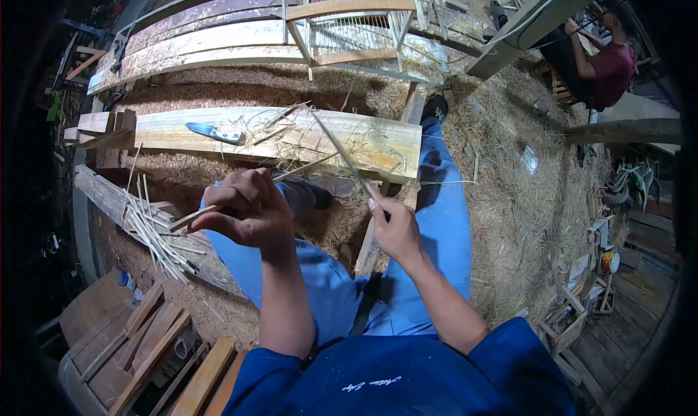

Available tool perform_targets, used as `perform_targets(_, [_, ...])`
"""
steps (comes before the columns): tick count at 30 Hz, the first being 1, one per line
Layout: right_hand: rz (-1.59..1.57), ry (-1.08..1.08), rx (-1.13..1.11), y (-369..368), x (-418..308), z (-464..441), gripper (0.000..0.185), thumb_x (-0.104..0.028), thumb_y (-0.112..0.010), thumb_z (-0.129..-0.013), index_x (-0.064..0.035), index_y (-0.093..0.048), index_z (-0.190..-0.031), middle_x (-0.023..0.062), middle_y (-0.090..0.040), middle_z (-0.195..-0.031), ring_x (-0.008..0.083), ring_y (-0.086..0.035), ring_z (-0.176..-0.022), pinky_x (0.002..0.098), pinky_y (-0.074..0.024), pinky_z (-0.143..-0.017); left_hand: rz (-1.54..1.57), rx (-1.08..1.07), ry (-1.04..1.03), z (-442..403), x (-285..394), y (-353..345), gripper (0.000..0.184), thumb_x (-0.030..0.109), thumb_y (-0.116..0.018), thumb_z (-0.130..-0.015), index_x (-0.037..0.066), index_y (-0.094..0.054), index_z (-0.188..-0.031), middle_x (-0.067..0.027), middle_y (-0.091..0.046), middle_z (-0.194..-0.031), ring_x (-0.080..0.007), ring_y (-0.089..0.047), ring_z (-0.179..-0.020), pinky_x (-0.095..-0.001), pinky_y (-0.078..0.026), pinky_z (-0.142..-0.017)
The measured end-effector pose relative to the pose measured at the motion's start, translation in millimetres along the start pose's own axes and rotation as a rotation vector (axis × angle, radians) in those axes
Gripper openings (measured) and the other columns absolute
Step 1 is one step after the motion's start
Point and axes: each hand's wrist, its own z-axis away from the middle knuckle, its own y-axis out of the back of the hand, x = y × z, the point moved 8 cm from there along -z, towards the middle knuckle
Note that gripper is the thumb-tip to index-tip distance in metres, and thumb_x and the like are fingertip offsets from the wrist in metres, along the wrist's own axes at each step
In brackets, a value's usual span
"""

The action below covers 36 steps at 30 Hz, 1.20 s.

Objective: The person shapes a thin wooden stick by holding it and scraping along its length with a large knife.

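Head view: the left hand (pixel 251 209) has a narrow grip around a thin stick (pixel 309 166), whose long axis runs from eight to two o'clock. Its far end, nearer the right hand (pixel 395 230), appears to meet a long thin tool (pixel 337 145) held in that closed grip and pointing to eleven; contact is unclear. Loose sticks (pixel 156 234) lie toward nine from the left hand. At the far three o'clock, a tin's (pixel 609 262) contents can't be told.

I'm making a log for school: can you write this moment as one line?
left hand: holds stick | right hand: holds thin tool | knife: on plank | loose sticks: on beam
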Motion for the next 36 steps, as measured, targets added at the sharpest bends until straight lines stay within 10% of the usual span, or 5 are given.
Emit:
perform_targets(8, [-0.065, -0.003, 0.014, -8, 12, -2, 0.035, -0.018, -0.057, -0.1, -0.0088, -0.063, -0.133, 0.014, -0.058, -0.068, 0.0121, -0.055, -0.066, 0.0324, -0.0472, -0.065, -0.032, -0.111, 0.027, -1, 1, -7, 0.066, 0.07, -0.035, -0.097, 0.01, -0.036, -0.07, 0.0008, -0.021, -0.056, -0.0117, -0.018, -0.053, -0.0265, -0.021, -0.047])
perform_targets(10, [-0.058, -0.087, -0.127, -6, -7, 8, 0.036, -0.024, -0.055, -0.101, -0.0132, -0.062, -0.135, 0.0242, -0.069, -0.096, 0.0379, -0.07, -0.088, 0.0435, -0.0519, -0.076, -0.025, -0.052, 0.023, 1, -1, -7, 0.066, 0.07, -0.035, -0.097, 0.01, -0.036, -0.07, 0.0009, -0.021, -0.056, -0.0115, -0.018, -0.053, -0.0265, -0.021, -0.048])
perform_targets(17, [-0.076, 0.031, 0.023, -10, 18, -1, 0.037, -0.016, -0.056, -0.1, -0.0084, -0.06, -0.136, 0.0052, -0.05, -0.063, 0.0095, -0.047, -0.061, 0.0308, -0.044, -0.06, 0.0, 0.022, 0.027, -2, 2, -1, 0.063, 0.069, -0.036, -0.098, 0.011, -0.038, -0.071, 0.0023, -0.02, -0.057, -0.0101, -0.018, -0.052, -0.0266, -0.019, -0.048])
perform_targets(31, [-0.279, 0.12, -0.004, -30, -34, -1, 0.035, -0.015, -0.057, -0.098, -0.0043, -0.064, -0.131, 0.0253, -0.07, -0.096, 0.0392, -0.07, -0.087, 0.0416, -0.0539, -0.077, -0.12, 0.127, -0.049, 1, 3, 2, 0.06, 0.065, -0.031, -0.1, 0.012, -0.035, -0.072, 0.0016, -0.023, -0.057, -0.0098, -0.02, -0.05, -0.0258, -0.021, -0.049])
perform_targets(36, [-0.162, 0.164, 0.093, -43, -13, -11, 0.036, -0.015, -0.057, -0.099, -0.0021, -0.061, -0.133, 0.0175, -0.063, -0.074, 0.0214, -0.062, -0.065, 0.0345, -0.0495, -0.066, -0.142, 0.186, -0.055, -7, 12, 18, 0.06, 0.064, -0.025, -0.102, 0.012, -0.035, -0.074, 0.0, -0.027, -0.056, -0.0113, -0.023, -0.049, -0.0258, -0.024, -0.049])
